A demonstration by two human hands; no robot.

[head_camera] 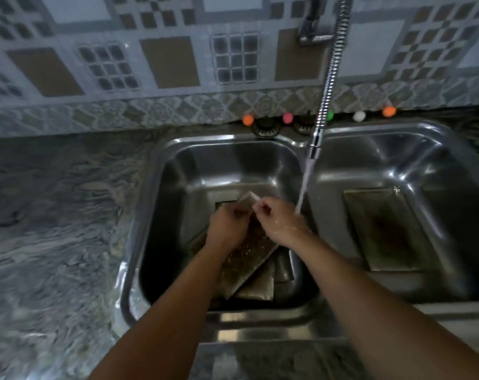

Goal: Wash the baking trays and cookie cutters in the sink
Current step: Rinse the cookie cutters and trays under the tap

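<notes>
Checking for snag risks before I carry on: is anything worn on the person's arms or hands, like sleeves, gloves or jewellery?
Nothing worn shows. Both forearms are bare up to the frame's edge, with no sleeves in view. The left hand and right hand are ungloved; no watch, bracelet or ring is visible, though blur could hide a thin one. Water droplets glisten on the right hand.

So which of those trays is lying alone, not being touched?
The tray in the right basin. It lies flat by itself, with no hands on it. The others are stacked in the left basin, under the left hand and right hand.

Grey marbled stone countertop (54,204) carries a double-bowl stainless steel sink (304,144); small coloured balls (388,111) line its rear edge.
</notes>
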